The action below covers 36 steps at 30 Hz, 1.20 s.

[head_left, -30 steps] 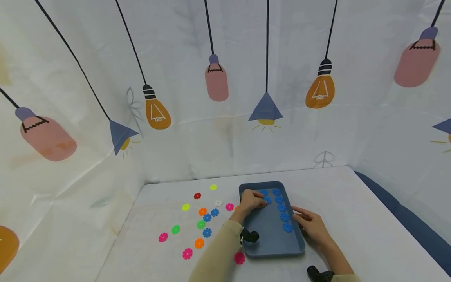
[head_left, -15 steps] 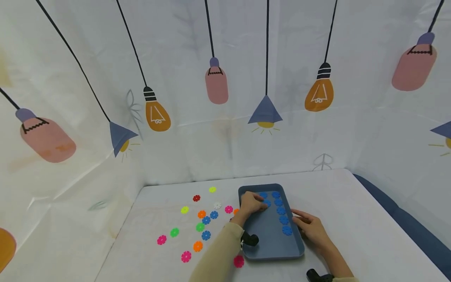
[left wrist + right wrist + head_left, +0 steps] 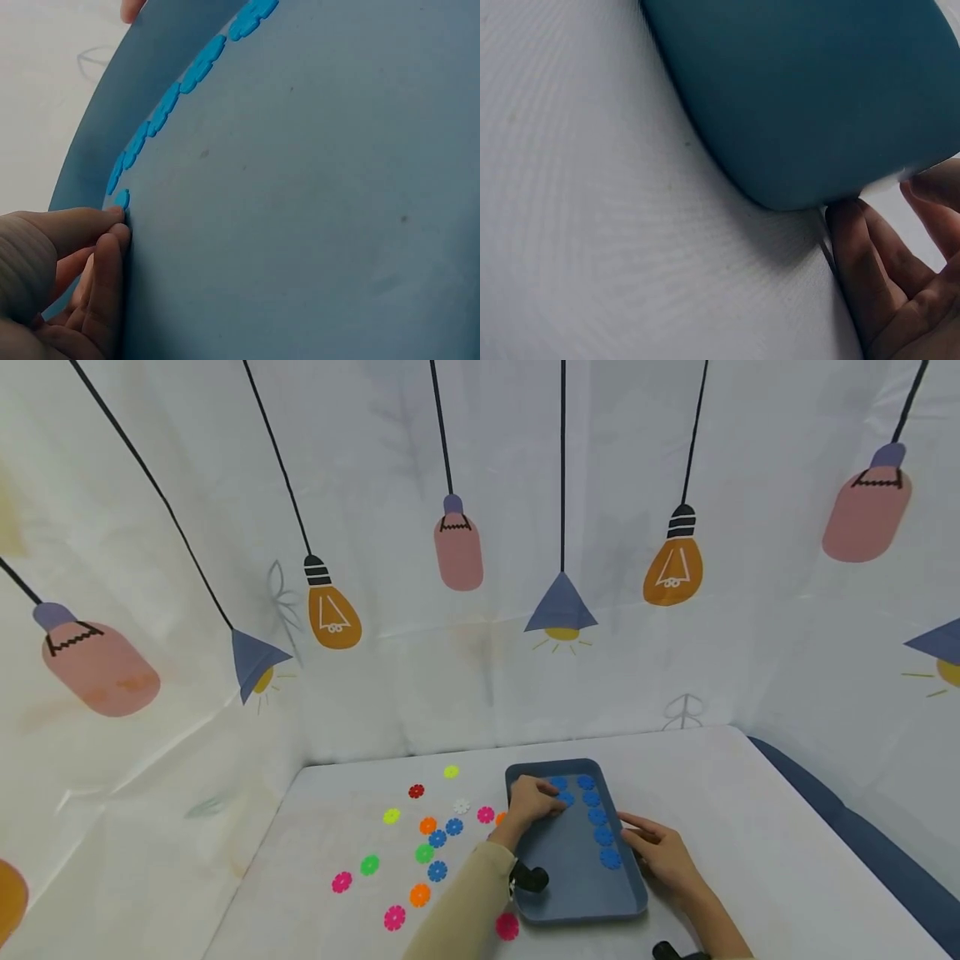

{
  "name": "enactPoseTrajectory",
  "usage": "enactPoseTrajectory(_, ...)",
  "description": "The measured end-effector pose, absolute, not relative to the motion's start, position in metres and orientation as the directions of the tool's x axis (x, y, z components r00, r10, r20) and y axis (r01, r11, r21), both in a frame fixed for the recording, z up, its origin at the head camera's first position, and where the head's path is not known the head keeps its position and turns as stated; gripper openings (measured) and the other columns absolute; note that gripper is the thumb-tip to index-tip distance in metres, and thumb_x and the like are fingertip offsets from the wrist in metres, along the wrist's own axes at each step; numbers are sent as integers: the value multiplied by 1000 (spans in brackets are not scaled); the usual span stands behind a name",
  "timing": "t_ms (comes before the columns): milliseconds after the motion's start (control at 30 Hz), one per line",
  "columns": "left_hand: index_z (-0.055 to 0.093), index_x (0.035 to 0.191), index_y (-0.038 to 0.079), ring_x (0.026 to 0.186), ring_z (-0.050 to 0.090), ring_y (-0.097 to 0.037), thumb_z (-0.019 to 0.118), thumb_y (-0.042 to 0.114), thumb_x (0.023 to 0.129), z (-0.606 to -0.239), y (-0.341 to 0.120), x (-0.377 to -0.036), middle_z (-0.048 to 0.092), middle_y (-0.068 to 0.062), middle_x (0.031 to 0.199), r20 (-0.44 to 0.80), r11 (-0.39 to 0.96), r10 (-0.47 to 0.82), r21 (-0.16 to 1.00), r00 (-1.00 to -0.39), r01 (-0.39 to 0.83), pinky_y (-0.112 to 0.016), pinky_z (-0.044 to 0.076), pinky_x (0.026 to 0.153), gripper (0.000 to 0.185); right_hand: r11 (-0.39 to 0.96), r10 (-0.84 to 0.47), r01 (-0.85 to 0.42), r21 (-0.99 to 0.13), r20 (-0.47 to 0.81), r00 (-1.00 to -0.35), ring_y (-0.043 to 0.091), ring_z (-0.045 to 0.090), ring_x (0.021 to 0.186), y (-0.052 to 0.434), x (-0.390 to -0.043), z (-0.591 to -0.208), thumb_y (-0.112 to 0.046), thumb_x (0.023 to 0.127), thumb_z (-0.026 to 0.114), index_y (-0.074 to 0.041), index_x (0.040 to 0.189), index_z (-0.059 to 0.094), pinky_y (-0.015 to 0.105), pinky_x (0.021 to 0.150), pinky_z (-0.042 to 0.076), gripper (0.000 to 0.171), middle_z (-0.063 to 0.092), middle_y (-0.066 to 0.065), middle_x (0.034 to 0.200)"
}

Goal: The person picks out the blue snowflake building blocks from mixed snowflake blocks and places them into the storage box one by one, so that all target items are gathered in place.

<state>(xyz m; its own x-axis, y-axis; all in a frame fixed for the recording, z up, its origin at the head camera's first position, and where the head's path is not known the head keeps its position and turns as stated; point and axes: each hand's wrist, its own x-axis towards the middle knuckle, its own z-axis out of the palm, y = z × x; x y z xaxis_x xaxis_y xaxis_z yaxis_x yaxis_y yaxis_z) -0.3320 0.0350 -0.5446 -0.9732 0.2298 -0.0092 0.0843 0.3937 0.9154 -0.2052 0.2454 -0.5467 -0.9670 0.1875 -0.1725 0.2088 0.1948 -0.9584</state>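
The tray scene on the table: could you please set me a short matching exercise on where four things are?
Things:
1. left hand
2. right hand
3. row of blue flower pieces
4. red flower piece

Places:
A. on the table, left of the tray
B. inside the tray, along its right side
C. at the tray's right outer edge
D. in the tray's far left part, at a blue piece

Pairs: 1-D, 2-C, 3-B, 4-A

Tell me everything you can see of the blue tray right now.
The blue tray is a rounded-corner rectangle with a low raised rim, matte and plastic-looking, lying flat on the white table. A column of blue flower discs lies along its right side, with more at the far end; the near half is bare. The left hand rests inside at the far left, fingertips at a disc. The right hand touches the outer right rim. Coloured discs lie scattered to its left.
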Motion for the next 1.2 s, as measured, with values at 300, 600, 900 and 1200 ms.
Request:
enactPoseTrajectory(300,75,95,1,61,65,-13,80,2,76,-527,27,-327,67,-2,73,-62,353,265,935,-962,37,-27,56,56,20,210,197,217,-953,-177,-964,21,62,85,242,-203,-545,-22,94,65,-4,135,56,32,63,53,46,66,16,112)
enactPoseTrajectory(600,72,105,-5,72,69,-22,74,5,84,-498,0,-326,69,-5,82,-12,266,363,960,-932,91,-32,58,64,23,223,189,206,-953,-165,-968,21,62,88,243,-204,-544,-22,95,64,-4,136,56,32,65,53,46,65,18,114)
enactPoseTrajectory(900,70,108,-6,85,68,-31,72,9,87,-494,-47,-327,69,-7,91,50,248,333,959,-942,139,-32,58,71,26,224,181,204,-953,-165,-970,21,63,87,243,-203,-544,-21,95,64,-3,136,55,32,64,54,46,65,18,114)
enactPoseTrajectory(1200,71,108,-4,83,68,-32,71,13,89,-493,-94,-328,70,-7,93,34,330,289,935,-957,133,-32,58,68,26,256,163,197,-946,-159,-974,20,63,92,243,-204,-542,-24,96,63,-3,138,53,31,68,53,48,64,20,117)
